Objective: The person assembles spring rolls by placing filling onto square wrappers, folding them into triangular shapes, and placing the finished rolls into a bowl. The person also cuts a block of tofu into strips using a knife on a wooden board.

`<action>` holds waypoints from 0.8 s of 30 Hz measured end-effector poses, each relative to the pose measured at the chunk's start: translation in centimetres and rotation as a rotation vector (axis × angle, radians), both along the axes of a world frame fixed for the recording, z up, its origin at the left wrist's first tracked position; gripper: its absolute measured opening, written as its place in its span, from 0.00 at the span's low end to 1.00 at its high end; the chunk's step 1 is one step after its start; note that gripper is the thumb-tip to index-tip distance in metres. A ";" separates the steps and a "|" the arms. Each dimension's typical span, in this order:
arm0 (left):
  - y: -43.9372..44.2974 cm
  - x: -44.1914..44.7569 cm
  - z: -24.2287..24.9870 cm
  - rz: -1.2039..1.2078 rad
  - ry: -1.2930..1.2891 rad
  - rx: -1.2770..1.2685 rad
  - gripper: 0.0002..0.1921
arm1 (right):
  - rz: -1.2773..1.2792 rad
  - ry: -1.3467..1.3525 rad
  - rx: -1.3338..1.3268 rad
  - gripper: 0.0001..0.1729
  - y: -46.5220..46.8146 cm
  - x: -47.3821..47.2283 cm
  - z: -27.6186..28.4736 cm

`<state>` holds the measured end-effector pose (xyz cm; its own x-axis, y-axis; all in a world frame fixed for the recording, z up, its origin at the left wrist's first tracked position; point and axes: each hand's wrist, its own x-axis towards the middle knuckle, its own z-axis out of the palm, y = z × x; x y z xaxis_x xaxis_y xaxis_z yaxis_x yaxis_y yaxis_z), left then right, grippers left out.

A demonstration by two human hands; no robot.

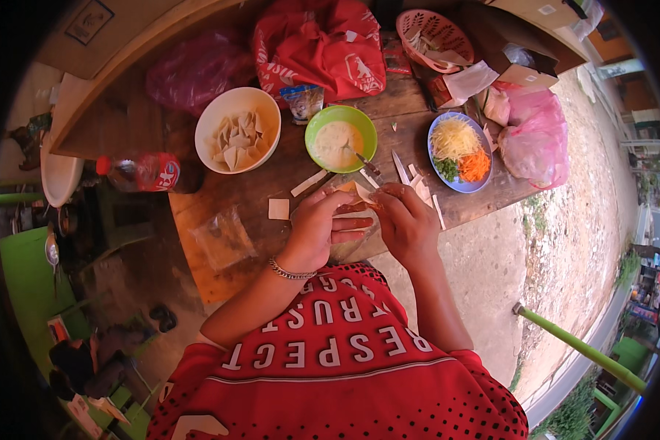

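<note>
My left hand (314, 228) and my right hand (408, 223) pinch a small folded dough wrapper (363, 192) between their fingertips, above the near edge of the wooden table. What lies inside the wrapper is hidden. Just beyond the hands stands a green bowl (368, 118) of pale creamy filling, with a spoon (366, 161) leaning in it. A flat square wrapper (279, 209) lies by my left hand. Wrapper strips (421, 188) and a knife (400, 166) are beside my right hand. Several folded wrapper pieces (241, 137) fill a white bowl (204, 121).
A blue plate (465, 188) of shredded vegetables stands right, near pink plastic bags (536, 137). At the back are a red bag (322, 49) and a pink basket (407, 25). A bottle (140, 172) lies left; a clear plastic packet (224, 237) rests near the front edge. A person (80, 363) sits lower left.
</note>
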<state>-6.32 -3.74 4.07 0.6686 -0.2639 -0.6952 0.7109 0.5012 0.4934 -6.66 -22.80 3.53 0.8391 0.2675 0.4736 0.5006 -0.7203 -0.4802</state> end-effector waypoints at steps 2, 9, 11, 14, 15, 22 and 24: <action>0.4 -0.2 -0.4 -0.015 0.014 0.009 0.07 | -0.002 -0.022 0.021 0.13 0.0 -0.1 -0.5; 0.2 -1.0 -1.2 0.001 -0.069 0.108 0.08 | 0.029 -0.001 0.027 0.14 -0.1 -0.8 -1.3; 0.1 -0.9 -1.0 -0.019 -0.117 0.167 0.10 | 0.031 0.016 0.063 0.14 0.0 -0.8 -1.2; 0.0 -1.1 -0.8 -0.033 -0.213 0.239 0.14 | 0.008 0.040 0.138 0.14 0.3 -0.9 -1.2; -0.1 -1.3 -0.5 -0.014 -0.248 0.244 0.15 | -0.004 0.048 0.164 0.13 0.4 -0.9 -1.2; -1.4 -2.3 -3.2 0.152 -0.753 0.250 0.19 | -0.050 0.151 0.214 0.11 0.5 -0.9 0.5; -1.7 -2.1 -3.0 0.129 -0.776 0.280 0.21 | -0.066 0.157 0.213 0.11 0.6 -0.9 0.8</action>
<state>-8.39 -5.43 1.05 0.9978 -0.0385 -0.0535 0.0634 0.3411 0.9379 -7.53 -22.19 4.29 0.9190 0.1186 0.3759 0.3636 -0.6232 -0.6924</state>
